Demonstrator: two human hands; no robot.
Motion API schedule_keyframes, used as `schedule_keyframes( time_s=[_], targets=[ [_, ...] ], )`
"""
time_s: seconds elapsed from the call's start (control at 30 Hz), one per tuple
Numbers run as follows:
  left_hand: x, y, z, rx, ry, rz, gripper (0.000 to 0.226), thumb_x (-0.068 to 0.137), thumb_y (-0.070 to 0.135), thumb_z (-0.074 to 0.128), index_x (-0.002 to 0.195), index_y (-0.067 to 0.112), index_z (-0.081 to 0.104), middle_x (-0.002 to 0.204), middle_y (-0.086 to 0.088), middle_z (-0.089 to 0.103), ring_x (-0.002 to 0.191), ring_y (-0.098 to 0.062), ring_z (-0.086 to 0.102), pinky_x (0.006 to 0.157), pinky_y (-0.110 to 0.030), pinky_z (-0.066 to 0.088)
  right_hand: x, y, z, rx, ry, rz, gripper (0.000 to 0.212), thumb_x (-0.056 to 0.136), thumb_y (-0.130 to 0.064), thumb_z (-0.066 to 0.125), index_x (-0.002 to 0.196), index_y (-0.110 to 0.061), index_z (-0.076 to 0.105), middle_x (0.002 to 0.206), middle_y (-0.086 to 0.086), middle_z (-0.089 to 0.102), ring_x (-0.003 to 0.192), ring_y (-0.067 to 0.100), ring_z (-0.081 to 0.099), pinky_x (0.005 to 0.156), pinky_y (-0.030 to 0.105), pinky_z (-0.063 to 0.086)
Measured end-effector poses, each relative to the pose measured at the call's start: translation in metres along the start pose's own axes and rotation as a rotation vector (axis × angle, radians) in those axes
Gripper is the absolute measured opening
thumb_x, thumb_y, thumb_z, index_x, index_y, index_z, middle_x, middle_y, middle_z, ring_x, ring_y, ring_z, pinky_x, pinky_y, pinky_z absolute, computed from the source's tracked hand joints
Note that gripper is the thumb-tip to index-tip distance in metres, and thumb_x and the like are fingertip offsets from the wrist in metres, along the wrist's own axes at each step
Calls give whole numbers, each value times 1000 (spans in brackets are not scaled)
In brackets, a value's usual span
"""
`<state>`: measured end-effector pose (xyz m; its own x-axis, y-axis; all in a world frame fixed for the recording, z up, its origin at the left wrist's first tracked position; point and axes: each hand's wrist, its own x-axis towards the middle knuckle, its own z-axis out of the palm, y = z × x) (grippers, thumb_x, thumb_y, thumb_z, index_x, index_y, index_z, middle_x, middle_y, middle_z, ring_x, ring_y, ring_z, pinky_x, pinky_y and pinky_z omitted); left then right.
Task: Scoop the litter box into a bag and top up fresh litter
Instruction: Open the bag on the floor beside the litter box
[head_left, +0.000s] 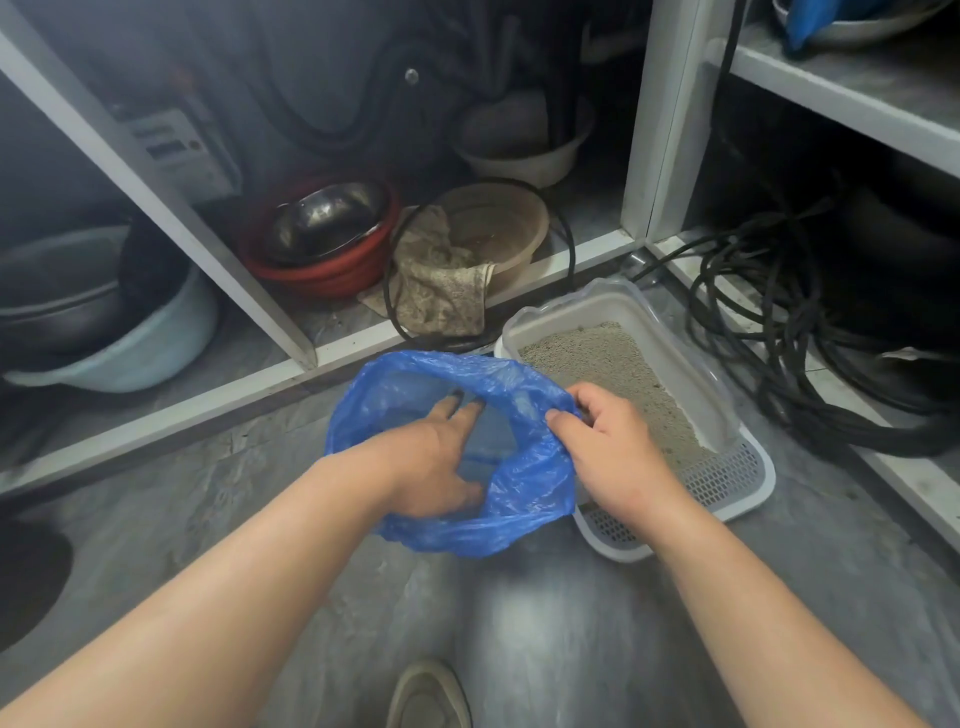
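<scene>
A thin, crinkled blue plastic bag (524, 488) is held open just above the grey floor (260, 519), directly in front of the person and touching the near-left edge of a white rectangular plastic litter box (727, 493). The left hand (426, 457) reaches down inside the bag's mouth with its fingers straight and spread, pressing the film outward rather than closing round it. The right hand (608, 441) pinches the bag's right rim between thumb and curled fingers. The litter box sits on the floor to the right of the bag, holding pale beige granular litter (602, 358), with a perforated white grid at its near end. Behind, on a low white-framed shelf (291, 332), stand a red plastic basin (332, 270) with a steel bowl (322, 213) nested inside, a tan basin (498, 228) draped with a patterned cloth (441, 280), and a pale blue tub (135, 343). Coiled black cables (779, 322) lie right of the box.
</scene>
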<state>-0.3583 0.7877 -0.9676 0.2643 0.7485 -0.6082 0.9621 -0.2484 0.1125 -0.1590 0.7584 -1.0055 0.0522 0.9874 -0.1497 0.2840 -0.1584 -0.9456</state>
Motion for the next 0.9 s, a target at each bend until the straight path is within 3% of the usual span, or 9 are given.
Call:
schedule_keyframes(
  time_s=[0.13, 0.27, 0.3, 0.37, 0.43, 0.53, 0.63, 0.8, 0.9],
  targets=[
    [-18, -11, -11, -52, 96, 100, 65, 95, 41, 64, 153, 31, 37, 153, 6, 46, 137, -17, 47, 112, -33, 38, -1, 8, 9, 28, -33, 37, 17, 94, -20, 60, 82, -7, 58, 71, -2, 57, 66, 12, 48, 61, 30, 39],
    [-43, -41, -27, -129, 113, 173, 50, 90, 37, 73, 137, 32, 56, 131, 19, 58, 118, 1, 54, 93, -6, 37, -3, 19, 20, 119, -71, 105, 19, 89, -31, 58, 84, -13, 59, 85, 11, 65, 76, 30, 60, 69, 40, 49],
    [-44, -52, -30, -110, 170, 179, 48, 88, 38, 75, 133, 30, 60, 128, 16, 60, 116, -2, 55, 91, -6, 36, -1, 21, 24, 146, -74, 118, 19, 85, -35, 57, 85, -16, 60, 91, 15, 66, 83, 36, 63, 74, 47, 53],
    [-36, -79, -26, -94, 338, 129, 52, 81, 54, 71, 126, 29, 63, 123, 8, 60, 116, -14, 58, 96, -21, 42, 1, 24, 30, 184, -95, 131, 17, 82, -39, 56, 86, -25, 64, 95, 15, 68, 91, 41, 65, 81, 56, 53],
    [-22, -102, -8, -136, 463, -16, 60, 77, 64, 70, 124, 28, 60, 124, 3, 56, 115, -19, 56, 98, -34, 45, 8, 27, 39, 202, -114, 137, 13, 81, -40, 57, 85, -31, 66, 93, 11, 70, 87, 37, 67, 83, 58, 53],
    [7, -121, 44, -421, 498, -190, 64, 77, 59, 77, 125, 22, 56, 125, 0, 55, 112, -21, 58, 95, -38, 49, 22, 31, 52, 230, -125, 149, 14, 89, -30, 57, 82, -35, 68, 85, 3, 71, 78, 22, 67, 73, 47, 54],
    [34, -133, 94, -629, 541, -242, 59, 78, 53, 80, 120, 19, 57, 119, 1, 59, 103, -21, 62, 89, -38, 53, 36, 39, 62, 221, -168, 151, 26, 98, -18, 56, 80, -31, 69, 82, 1, 71, 74, 19, 67, 69, 39, 52],
    [64, -146, 131, -993, 704, -317, 29, 82, 29, 84, 97, 20, 60, 87, 4, 66, 68, -21, 64, 69, -36, 55, 49, 51, 75, 196, -178, 190, 15, 100, -11, 54, 89, -16, 64, 76, 0, 71, 66, 14, 67, 56, 28, 51],
    [74, -150, 146, -1183, 742, -371, 23, 83, 15, 81, 85, 21, 59, 76, 0, 64, 61, -22, 59, 65, -42, 55, 54, 56, 89, 180, -151, 234, 14, 100, -9, 54, 90, -12, 63, 74, 1, 70, 64, 13, 65, 53, 24, 50]
  ],
)
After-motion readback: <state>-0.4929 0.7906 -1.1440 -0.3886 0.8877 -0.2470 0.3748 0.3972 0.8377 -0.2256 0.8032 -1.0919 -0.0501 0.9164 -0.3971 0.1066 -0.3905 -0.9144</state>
